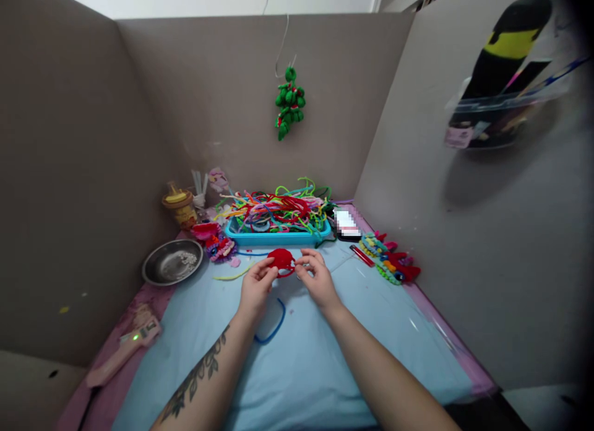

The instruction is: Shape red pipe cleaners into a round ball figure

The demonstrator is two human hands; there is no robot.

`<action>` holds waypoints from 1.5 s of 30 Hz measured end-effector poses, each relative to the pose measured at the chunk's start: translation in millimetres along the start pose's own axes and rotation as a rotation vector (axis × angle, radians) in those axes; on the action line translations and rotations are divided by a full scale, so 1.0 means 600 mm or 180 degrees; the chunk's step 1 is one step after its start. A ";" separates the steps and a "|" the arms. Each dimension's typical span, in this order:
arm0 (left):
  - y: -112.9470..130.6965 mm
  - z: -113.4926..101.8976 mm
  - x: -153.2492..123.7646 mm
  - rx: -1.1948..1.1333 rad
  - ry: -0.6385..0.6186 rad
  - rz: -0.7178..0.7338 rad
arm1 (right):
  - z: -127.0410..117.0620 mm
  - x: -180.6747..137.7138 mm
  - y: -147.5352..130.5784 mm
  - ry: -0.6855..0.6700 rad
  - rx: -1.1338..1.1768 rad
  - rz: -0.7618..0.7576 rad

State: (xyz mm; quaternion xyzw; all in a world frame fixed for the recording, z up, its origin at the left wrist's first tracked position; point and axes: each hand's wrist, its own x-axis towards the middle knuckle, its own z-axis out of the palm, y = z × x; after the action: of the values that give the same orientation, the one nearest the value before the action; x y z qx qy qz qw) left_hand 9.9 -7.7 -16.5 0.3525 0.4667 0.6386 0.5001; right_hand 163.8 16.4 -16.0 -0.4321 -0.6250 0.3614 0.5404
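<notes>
Between my two hands, above the middle of the table, is a round red piece (281,257) that looks made of coiled pipe cleaner. My left hand (256,287) pinches it at its lower left edge. On its right side, the fingers of my right hand (318,277) are closed at a thin red loop that hangs from the piece. A curved blue pipe cleaner (281,319) lies on the cloth below my hands, partly hidden by my left forearm. To the left of my left hand lies a yellow-green pipe cleaner (229,277).
A blue tray (278,239) heaped with colourful pipe cleaners stands at the back. On the left are a metal bowl (153,271) and a pink glue gun (121,356). A phone (347,223), a red cutter (362,256) and fuzzy colourful pieces (390,261) lie right. Grey panels enclose the table.
</notes>
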 end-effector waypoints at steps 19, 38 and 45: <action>-0.001 0.003 -0.004 0.0100 -0.0147 0.0119 | 0.012 -0.001 0.004 -0.0088 0.0676 0.0517; -0.003 0.002 -0.003 0.0062 -0.0196 0.0064 | 0.015 0.000 0.012 -0.0113 0.0797 0.0591; 0.011 0.007 -0.009 0.0281 -0.0173 0.0086 | 0.016 0.001 0.007 -0.0056 0.1268 0.0730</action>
State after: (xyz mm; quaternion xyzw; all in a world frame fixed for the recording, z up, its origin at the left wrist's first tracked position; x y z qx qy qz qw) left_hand 12.9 -12.1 -8.9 0.3977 0.4758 0.6143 0.4879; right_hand 154.7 18.6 -21.2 -0.3819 -0.4928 0.5405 0.5650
